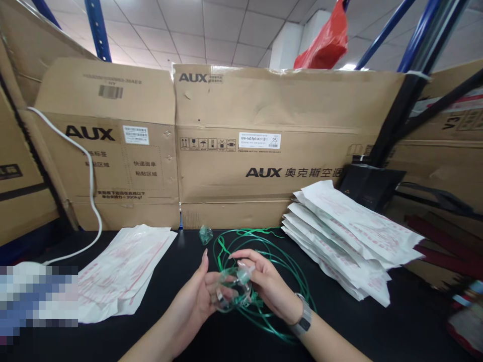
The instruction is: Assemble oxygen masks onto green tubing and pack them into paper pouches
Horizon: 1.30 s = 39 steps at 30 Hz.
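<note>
A clear, green-tinted oxygen mask [231, 287] is held between my two hands over the black table. My left hand [202, 294] cradles the mask from the left, fingers behind it and thumb pointing up. On the right, my right hand [264, 279] grips the pale connector [245, 274] at the front of the mask, its index finger arched above. Coils of green tubing [302, 286] lie on the table behind and under my right hand. A green elastic strap [223, 245] loops up beside the fingers. Part of the mask is hidden by my fingers.
A small crumpled clear-green piece [206, 235] lies near the cardboard wall [264, 110]. White printed packets form a tall stack [347, 241] at right and a lower pile [124, 271] at left. A white cable [92, 201] hangs at left; a black box [372, 186] stands behind the stack.
</note>
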### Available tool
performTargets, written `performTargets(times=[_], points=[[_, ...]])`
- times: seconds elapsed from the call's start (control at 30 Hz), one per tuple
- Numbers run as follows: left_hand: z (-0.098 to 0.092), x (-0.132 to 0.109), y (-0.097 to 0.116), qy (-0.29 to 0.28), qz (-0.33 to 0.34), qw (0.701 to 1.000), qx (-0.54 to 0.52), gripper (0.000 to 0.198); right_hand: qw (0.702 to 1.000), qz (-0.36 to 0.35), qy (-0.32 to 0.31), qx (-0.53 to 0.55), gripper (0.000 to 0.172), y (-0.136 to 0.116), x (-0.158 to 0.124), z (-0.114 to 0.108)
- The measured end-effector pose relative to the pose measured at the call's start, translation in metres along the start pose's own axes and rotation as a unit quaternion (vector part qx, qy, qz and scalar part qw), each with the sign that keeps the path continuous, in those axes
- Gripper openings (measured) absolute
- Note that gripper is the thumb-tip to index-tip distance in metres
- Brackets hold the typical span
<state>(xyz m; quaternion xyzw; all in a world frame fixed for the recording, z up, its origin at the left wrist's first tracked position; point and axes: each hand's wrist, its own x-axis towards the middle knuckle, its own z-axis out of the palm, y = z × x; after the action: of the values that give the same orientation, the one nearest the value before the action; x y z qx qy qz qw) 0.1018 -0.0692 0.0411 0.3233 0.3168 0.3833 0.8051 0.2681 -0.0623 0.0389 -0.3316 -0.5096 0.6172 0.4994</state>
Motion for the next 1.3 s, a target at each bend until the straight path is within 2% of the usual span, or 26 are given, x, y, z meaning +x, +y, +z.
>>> performTargets(times=[0.07,0.13,0.2,0.27,0.33,0.37,0.47,0.57,0.67,0.77,0.83,0.93,1.0,1.07,1.13,1.2,1.3], points=[[0.0,-0.001,-0.001,-0.018,-0.047,0.999,-0.005,0.05,0.998,0.011,-0.051,-0.029,0.028,-0.001,0.0,0.0],[-0.001,0.0,-0.003,-0.035,-0.042,0.998,-0.002,0.029,0.995,0.008,-0.067,-0.069,0.028,0.001,0.002,-0.002],[-0.005,0.002,-0.004,-0.046,-0.01,0.999,-0.009,0.013,0.992,-0.016,-0.028,-0.122,0.025,0.005,0.004,-0.004],[-0.009,0.005,-0.003,-0.029,0.034,0.999,-0.024,0.009,0.977,-0.056,0.052,-0.198,0.019,0.01,0.006,-0.006],[-0.014,0.009,0.002,0.016,0.089,0.995,-0.039,0.008,0.946,-0.101,0.112,-0.289,0.016,0.015,0.006,-0.007],[-0.017,0.01,0.005,0.04,0.118,0.991,-0.045,0.008,0.927,-0.12,0.114,-0.335,0.015,0.017,0.005,-0.006],[-0.023,0.013,0.014,0.091,0.172,0.978,-0.067,0.008,0.871,-0.161,0.038,-0.463,0.015,0.022,-0.002,-0.002],[-0.025,0.015,0.019,0.125,0.177,0.971,-0.097,0.008,0.819,-0.168,-0.009,-0.548,0.03,0.026,-0.006,0.003],[-0.024,0.017,0.019,0.15,0.175,0.966,-0.119,0.012,0.795,-0.163,-0.029,-0.583,0.039,0.029,-0.006,0.002],[-0.024,0.018,0.017,0.153,0.171,0.965,-0.13,0.013,0.788,-0.158,-0.024,-0.594,0.021,0.033,-0.003,0.001],[-0.025,0.019,0.016,0.15,0.165,0.965,-0.138,0.014,0.797,-0.162,0.001,-0.582,0.013,0.034,0.0,-0.001],[-0.024,0.017,0.015,0.149,0.155,0.966,-0.142,0.017,0.846,-0.17,0.068,-0.501,0.015,0.033,0.006,-0.007],[-0.023,0.016,0.015,0.153,0.149,0.967,-0.137,0.018,0.891,-0.147,0.127,-0.41,0.016,0.029,0.011,-0.013],[-0.022,0.015,0.014,0.157,0.144,0.969,-0.127,0.019,0.937,-0.094,0.172,-0.289,0.02,0.023,0.015,-0.02],[-0.022,0.015,0.013,0.158,0.135,0.971,-0.121,0.017,0.97,-0.04,0.191,-0.147,0.034,0.016,0.017,-0.026],[-0.023,0.016,0.011,0.154,0.121,0.973,-0.122,0.016,0.982,-0.012,0.189,-0.014,0.042,0.01,0.018,-0.03],[-0.024,0.017,0.01,0.145,0.096,0.976,-0.132,0.014,0.983,-0.004,0.153,0.103,0.033,0.005,0.017,-0.031]])
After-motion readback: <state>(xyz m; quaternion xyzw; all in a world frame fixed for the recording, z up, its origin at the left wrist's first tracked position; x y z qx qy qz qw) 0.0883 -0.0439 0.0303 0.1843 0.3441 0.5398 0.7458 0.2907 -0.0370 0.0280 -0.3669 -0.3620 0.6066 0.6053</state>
